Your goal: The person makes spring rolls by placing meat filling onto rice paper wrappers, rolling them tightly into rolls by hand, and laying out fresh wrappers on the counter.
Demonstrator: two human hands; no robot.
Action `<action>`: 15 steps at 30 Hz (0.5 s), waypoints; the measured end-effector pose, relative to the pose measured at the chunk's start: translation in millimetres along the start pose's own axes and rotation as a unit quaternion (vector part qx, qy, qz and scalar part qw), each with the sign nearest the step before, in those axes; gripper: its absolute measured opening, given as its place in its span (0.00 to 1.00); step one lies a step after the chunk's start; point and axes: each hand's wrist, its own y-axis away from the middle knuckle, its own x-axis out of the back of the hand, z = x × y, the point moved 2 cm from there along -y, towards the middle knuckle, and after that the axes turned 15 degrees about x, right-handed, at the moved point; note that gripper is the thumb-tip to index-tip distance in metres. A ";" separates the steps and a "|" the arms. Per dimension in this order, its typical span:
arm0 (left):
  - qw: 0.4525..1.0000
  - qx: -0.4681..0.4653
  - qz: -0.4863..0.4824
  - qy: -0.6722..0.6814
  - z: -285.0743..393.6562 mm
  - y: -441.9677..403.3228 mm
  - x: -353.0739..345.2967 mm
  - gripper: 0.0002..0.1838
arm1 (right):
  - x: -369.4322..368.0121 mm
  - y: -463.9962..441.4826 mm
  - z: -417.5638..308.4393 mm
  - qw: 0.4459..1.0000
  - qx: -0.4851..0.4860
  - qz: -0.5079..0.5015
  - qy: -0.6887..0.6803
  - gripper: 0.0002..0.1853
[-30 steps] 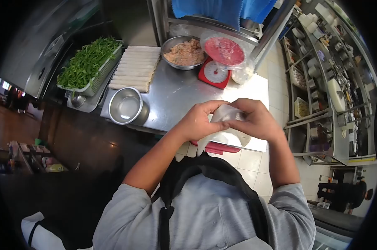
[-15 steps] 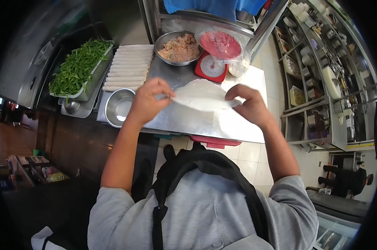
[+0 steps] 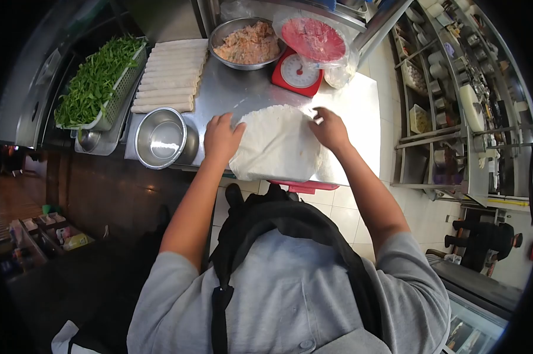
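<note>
A thin, round white wrapper sheet (image 3: 276, 141) lies spread on the steel table, its near side reaching the front edge. My left hand (image 3: 223, 137) is at the sheet's left edge, thumb and fingers apart. At its upper right edge is my right hand (image 3: 329, 128), with the fingers curved and a gap between thumb and forefinger. Behind the sheet stand a red scale (image 3: 298, 72) with a red plate (image 3: 313, 40) in clear plastic on top, and a steel bowl (image 3: 219, 56) of orange-pink filling (image 3: 247, 43).
Several white rolls (image 3: 171, 71) lie side by side at the back left, behind a steel bowl (image 3: 161, 137). Farther left is a basket (image 3: 120, 88) of green leaves (image 3: 89, 91). Shelves (image 3: 437, 112) stand at the right. A person (image 3: 484, 241) in dark clothes is far right.
The sheet, bunched and then stretched between both hands, now lies flat on the table. Both hands have let go of it and rest at its sides.
</note>
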 end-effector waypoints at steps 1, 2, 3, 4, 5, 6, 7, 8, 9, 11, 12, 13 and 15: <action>0.998 -0.021 -0.004 -0.057 2.0 -10.6 -11.5 0.14 | -4.6 -12.4 1.8 0.999 -0.009 0.026 -0.019 0.14; 0.998 -0.021 -0.006 -0.060 3.7 -21.5 -16.7 0.14 | -7.4 -23.7 9.1 0.999 -0.011 0.024 -0.021 0.14; 0.995 -0.040 -0.038 -0.082 5.6 -31.3 -22.7 0.14 | -13.8 -34.1 17.2 0.998 -0.019 -0.050 -0.043 0.14; 0.990 -0.058 -0.069 -0.104 7.5 -38.2 -26.6 0.15 | -17.0 -38.6 17.6 0.990 -0.026 -0.125 -0.064 0.14; 0.990 -0.055 -0.072 -0.107 8.2 -44.1 -28.8 0.15 | -13.9 -40.1 20.2 0.987 -0.050 -0.111 -0.102 0.15; 0.994 -0.074 -0.050 -0.066 13.4 -49.4 -26.9 0.13 | -8.6 -39.9 18.9 0.986 -0.065 -0.093 -0.119 0.13; 0.995 -0.094 -0.028 -0.024 17.6 -53.9 -23.9 0.12 | -2.5 -41.0 17.9 0.985 -0.079 -0.073 -0.134 0.12; 0.995 -0.094 -0.028 -0.025 20.0 -57.4 -21.6 0.12 | 3.0 -39.6 16.0 0.978 -0.088 -0.057 -0.182 0.08; 0.995 -0.033 -0.075 0.048 20.9 -60.4 -19.7 0.11 | 6.2 -39.9 15.3 0.977 -0.089 -0.056 -0.183 0.08; 0.985 0.024 -0.123 0.121 24.8 -63.6 -13.5 0.10 | 13.8 -40.6 13.8 0.932 -0.117 -0.017 -0.343 0.04; 0.973 0.021 -0.142 0.179 25.6 -66.2 -7.7 0.12 | 25.8 -39.7 4.2 0.923 -0.087 0.002 -0.375 0.07; 0.958 0.018 -0.161 0.235 28.5 -68.7 0.8 0.14 | 38.3 -38.8 -7.3 0.923 -0.086 0.005 -0.375 0.07; 0.925 -0.020 -0.156 0.347 40.7 -70.3 31.5 0.21 | 67.1 -34.8 -31.9 0.886 -0.010 0.130 -0.445 0.10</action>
